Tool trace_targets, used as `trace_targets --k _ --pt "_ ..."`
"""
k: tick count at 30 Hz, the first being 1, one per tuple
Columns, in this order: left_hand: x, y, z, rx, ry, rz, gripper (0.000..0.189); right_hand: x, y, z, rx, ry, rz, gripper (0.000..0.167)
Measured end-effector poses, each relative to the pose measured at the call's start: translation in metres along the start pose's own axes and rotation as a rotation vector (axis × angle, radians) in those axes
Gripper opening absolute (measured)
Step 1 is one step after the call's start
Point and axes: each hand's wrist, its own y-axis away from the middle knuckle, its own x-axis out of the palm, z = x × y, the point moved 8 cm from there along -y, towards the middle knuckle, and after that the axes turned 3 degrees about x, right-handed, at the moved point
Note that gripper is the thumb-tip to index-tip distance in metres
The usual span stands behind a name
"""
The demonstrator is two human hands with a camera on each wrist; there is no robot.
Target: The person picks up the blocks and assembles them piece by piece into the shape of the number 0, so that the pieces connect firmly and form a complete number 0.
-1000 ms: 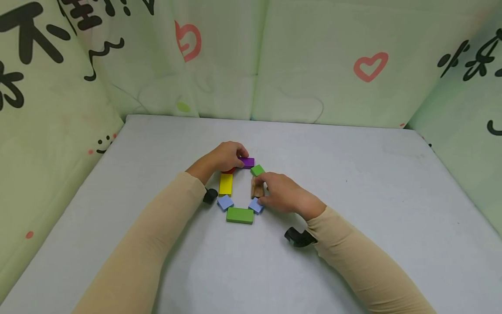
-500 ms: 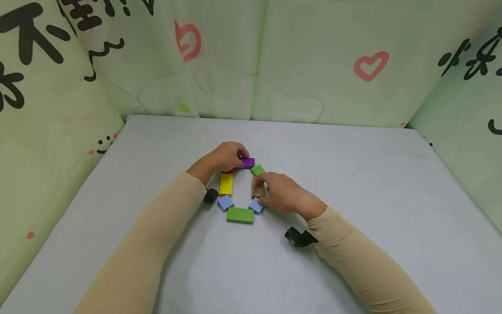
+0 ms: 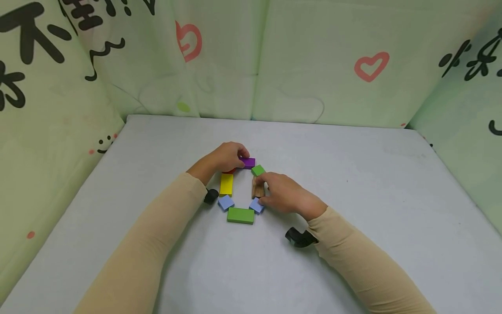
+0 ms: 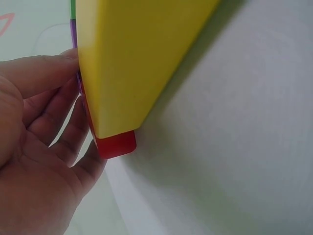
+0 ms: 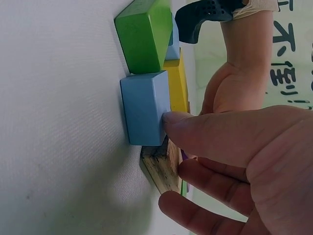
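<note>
My left hand [image 3: 227, 156] is at the far side of a ring of toy blocks. Its thumb and forefinger pinch the purple block [image 3: 249, 163]. A red block [image 4: 117, 146] lies partly under that hand, beside the yellow block [image 3: 226, 185]. My right hand [image 3: 284, 192] is at the ring's right side. Its thumb touches a blue block [image 5: 144, 110], and its other fingers lie along the brown wood-grain block [image 5: 164, 171]. A small green block [image 3: 258, 170] sits just beyond those fingers.
A second blue block [image 3: 225, 203] and a long green block [image 3: 240, 215] make up the near side of the ring. All lie on a white table [image 3: 353, 196]. Printed cloth walls [image 3: 306, 61] stand around its back and sides. Black wrist cameras [image 3: 300, 237] hang by each sleeve.
</note>
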Motion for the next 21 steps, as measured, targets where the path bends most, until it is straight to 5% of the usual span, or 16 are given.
trace_targets --k 15,21 --pt "-0.003 0.005 -0.001 0.012 0.014 -0.004 0.034 0.000 0.002 0.000 0.012 -0.003 -0.003 0.048" --pt "-0.011 0.014 0.000 0.022 0.029 -0.048 0.041 -0.013 0.009 -0.006 -0.019 -0.112 -0.122 0.044"
